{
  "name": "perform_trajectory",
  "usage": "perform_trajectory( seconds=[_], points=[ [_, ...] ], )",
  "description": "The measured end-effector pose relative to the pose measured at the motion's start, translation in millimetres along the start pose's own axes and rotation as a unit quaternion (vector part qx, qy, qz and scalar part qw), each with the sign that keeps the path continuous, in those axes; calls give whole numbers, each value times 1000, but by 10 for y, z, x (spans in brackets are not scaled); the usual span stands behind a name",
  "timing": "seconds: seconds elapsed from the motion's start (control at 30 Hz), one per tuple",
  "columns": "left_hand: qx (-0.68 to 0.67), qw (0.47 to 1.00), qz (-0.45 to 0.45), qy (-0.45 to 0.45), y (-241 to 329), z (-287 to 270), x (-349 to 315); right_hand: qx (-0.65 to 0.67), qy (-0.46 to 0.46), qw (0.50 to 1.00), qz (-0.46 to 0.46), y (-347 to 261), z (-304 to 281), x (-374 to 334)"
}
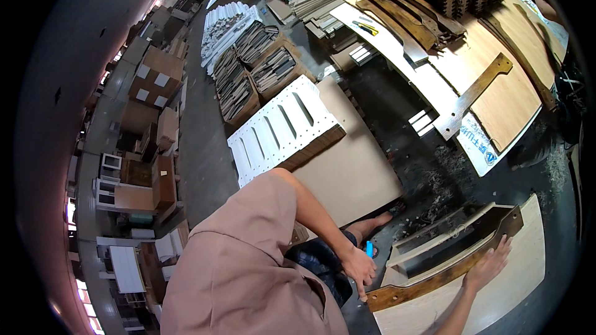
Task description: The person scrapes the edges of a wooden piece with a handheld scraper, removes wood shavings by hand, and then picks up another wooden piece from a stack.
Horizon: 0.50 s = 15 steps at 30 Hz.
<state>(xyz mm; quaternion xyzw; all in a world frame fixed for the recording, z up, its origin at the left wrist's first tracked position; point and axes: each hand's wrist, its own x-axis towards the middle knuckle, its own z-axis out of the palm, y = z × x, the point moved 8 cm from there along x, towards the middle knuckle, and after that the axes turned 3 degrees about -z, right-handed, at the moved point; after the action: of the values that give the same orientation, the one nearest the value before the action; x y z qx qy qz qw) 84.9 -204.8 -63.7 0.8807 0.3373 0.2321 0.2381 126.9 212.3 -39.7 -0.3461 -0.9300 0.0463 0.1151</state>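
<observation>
The brown wood piece [434, 282] lies slantwise across the pale board [509, 291], its left end at the board's left corner, its right end just short of the far right corner. A pale wooden frame [406, 273] sits along its far side; whether the two are joined cannot be told.

The hands are apart, one near each end. The left arm bends at the elbow and slopes down; the left hand [358, 267] has its back up, with one finger stretched down to the wood's left end. A blue object [370, 249] sticks up beside the knuckles, and whether the fingers are clamped on it is hidden.

The right forearm rises from the lower edge of view. The right hand [487, 267] lies flat, palm down and fingers stretched, on the wood's near edge, gripping nothing.
</observation>
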Motion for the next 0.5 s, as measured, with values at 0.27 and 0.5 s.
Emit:
perform_trajectory(
  seconds=[0.27,0.5],
  points=[
    [4,980,-142,143,6,-163,60,7,7,1000,-9,1,-27,14],
    [-97,993,-48,-42,452,316,-310,91,14,996,-7,-128,-104,66]
  ],
)
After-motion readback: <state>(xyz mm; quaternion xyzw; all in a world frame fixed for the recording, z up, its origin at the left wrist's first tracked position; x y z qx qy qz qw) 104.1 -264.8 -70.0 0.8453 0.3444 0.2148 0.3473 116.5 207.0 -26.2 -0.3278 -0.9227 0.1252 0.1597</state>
